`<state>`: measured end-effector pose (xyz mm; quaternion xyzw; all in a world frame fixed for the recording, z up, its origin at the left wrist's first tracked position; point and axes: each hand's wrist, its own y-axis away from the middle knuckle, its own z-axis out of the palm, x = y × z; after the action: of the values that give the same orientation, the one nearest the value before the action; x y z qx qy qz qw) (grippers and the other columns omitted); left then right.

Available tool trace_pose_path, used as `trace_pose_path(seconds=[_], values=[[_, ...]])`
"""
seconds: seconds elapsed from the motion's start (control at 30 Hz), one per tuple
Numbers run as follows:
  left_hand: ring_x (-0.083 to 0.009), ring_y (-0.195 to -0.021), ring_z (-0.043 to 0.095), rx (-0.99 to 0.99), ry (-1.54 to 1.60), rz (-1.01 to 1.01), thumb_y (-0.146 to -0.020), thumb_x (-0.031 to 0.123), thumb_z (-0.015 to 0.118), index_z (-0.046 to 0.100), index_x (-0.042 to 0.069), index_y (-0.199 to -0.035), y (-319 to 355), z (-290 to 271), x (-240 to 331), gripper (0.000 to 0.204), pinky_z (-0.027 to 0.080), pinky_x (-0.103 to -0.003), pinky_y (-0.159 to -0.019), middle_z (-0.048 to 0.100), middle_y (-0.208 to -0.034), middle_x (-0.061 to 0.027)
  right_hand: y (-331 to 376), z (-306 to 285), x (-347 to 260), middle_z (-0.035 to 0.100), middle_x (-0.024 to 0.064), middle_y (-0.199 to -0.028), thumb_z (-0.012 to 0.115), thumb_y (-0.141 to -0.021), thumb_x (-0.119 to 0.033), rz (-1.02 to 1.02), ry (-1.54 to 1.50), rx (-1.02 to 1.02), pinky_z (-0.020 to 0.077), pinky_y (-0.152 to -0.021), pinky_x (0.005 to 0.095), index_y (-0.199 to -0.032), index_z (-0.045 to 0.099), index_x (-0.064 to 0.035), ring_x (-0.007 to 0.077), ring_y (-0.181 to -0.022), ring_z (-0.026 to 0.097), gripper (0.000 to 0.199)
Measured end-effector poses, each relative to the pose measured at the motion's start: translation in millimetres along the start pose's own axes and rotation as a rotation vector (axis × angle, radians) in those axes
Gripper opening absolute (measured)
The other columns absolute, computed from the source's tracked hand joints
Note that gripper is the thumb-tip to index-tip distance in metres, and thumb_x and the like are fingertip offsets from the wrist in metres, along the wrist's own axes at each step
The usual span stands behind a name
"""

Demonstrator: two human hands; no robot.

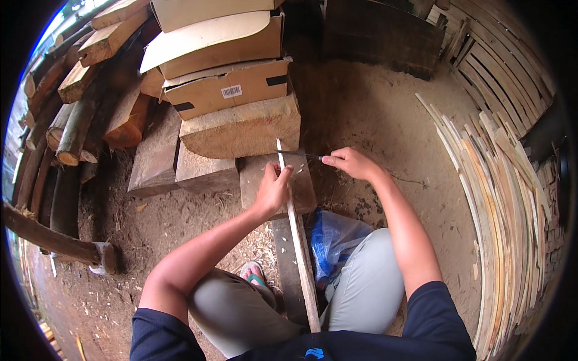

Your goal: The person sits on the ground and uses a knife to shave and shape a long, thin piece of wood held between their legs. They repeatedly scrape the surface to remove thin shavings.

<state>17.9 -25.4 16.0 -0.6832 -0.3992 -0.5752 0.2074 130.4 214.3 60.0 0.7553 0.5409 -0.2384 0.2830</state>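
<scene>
Seemingly both hands (274,188) (349,161) shave 1 bamboo strip (295,234)

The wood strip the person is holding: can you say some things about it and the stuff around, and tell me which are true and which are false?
1. The left hand grips the long wood strip. True.
2. The right hand is empty. False: it holds a thin dark blade against the strip.
3. Cardboard boxes sit on a wood block. True.
4. A red bag lies by the knee. False: the bag is blue.
5. Wood strips are piled on the right. True.
</scene>
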Motion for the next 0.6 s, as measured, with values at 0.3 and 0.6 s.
trace_pose_path(seconds=[0.3, 0.6], values=[[-0.0194, -0.054, 0.06, -0.015, 0.195, -0.133, -0.104, 0.045, 0.051, 0.044, 0.0, -0.12, 14, 12, 20, 0.049, 0.051, -0.034, -0.045, 0.058, -0.096, -0.0123, -18, 32, 4, 0.062, 0.0217, -0.081, 0.051, -0.101, -0.048, -0.166, -0.041, -0.024, 0.0461, -0.073, 0.0434, -0.091, 0.062, -0.0005, 0.0369, -0.076, 0.058, 0.05], [-0.0238, -0.051, 0.067, 0.043, 0.267, -0.079, -0.107, 0.028, 0.046, 0.05, -0.004, -0.118, 22, 15, 25, 0.034, 0.053, -0.036, -0.038, 0.064, -0.086, -0.0149, -7, 28, -18, 0.062, 0.0211, -0.072, 0.05, -0.1, -0.053, -0.15, 0.081, 0.091, 0.046, -0.07, 0.047, -0.083, 0.064, -0.002, 0.0405, -0.073, 0.062, 0.056]])
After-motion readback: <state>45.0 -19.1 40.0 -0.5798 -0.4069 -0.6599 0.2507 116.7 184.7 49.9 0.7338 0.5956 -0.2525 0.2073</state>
